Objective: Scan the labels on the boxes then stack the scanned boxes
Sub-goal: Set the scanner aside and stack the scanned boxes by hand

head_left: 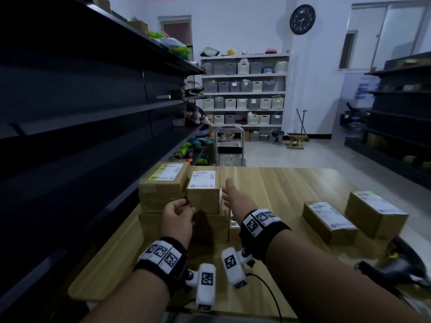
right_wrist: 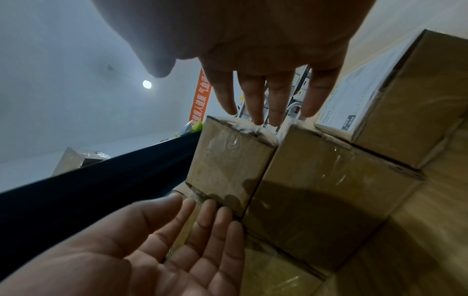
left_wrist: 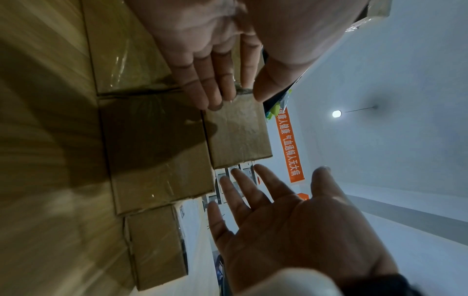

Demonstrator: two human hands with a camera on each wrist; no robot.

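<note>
Boxes sit stacked at the left of a wooden table [head_left: 291, 183], a small labelled box [head_left: 203, 191] on top beside a larger labelled one [head_left: 163, 185]. A person's left hand [head_left: 178, 217] and right hand [head_left: 235, 197] flank the small box, fingers straight and released, grasping nothing. Two more labelled boxes [head_left: 328, 221] [head_left: 375, 213] lie well apart at the table's right, near a blurred scanner [head_left: 401, 259].

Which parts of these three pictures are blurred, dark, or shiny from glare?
Head view: the black shelving is very dark, and the scanner at the right edge is smeared. Left wrist view: the table streaks with blur, and the ceiling lamp flares. Right wrist view: tape on the small box glints.
</note>
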